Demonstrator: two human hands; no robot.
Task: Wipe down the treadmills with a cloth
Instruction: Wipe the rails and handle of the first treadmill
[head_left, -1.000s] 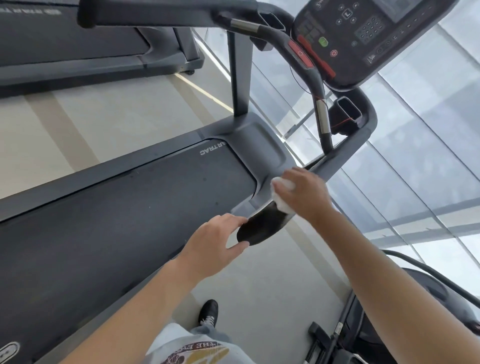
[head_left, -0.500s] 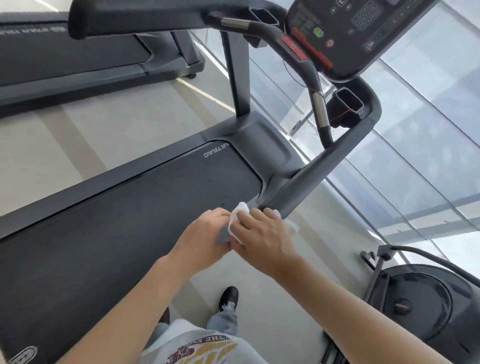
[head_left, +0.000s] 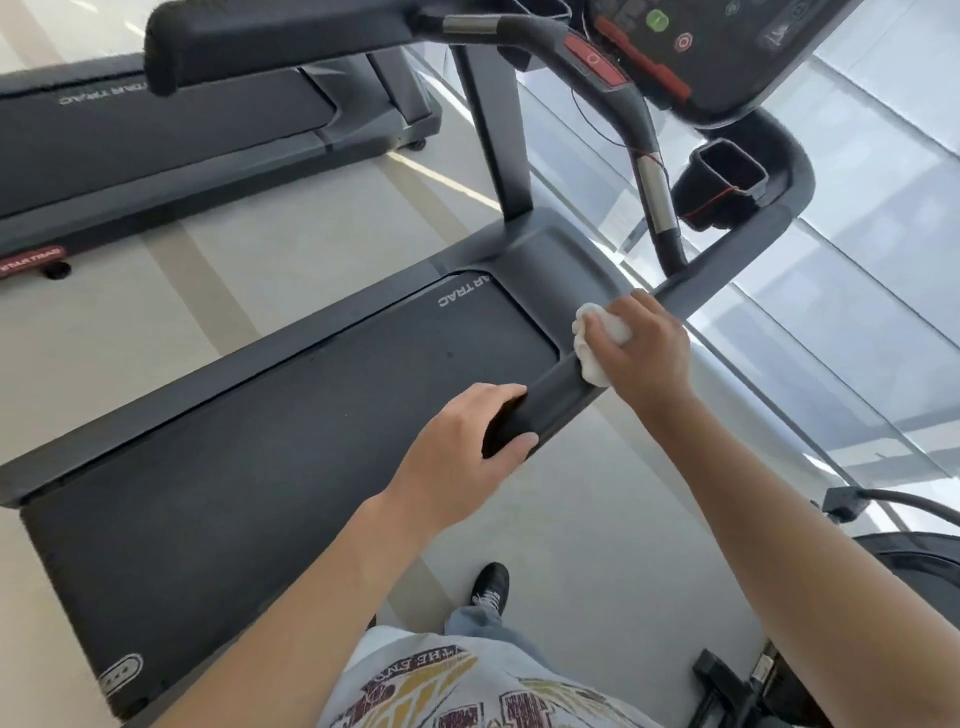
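Observation:
A dark grey treadmill (head_left: 291, 426) fills the middle of the head view, its black belt running down to the left. Its right handrail (head_left: 561, 400) slopes from the console toward me. My left hand (head_left: 467, 462) grips the rail's padded near end, fingers curled over it. Farther up the same rail, my right hand (head_left: 644, 348) holds a crumpled white cloth (head_left: 597, 343) and presses it against the rail. Part of the cloth is hidden under my fingers.
The console (head_left: 701, 47) with red and green buttons hangs at the top right, a cup holder (head_left: 727, 182) below it. A second treadmill (head_left: 182, 140) stands at the upper left. Glass wall panels run along the right. Another machine (head_left: 893, 561) sits at the lower right.
My right hand slid the cloth down the rail next to my left hand, then back up toward the console. My left hand stayed at the rail's end. The camera shifted closer.

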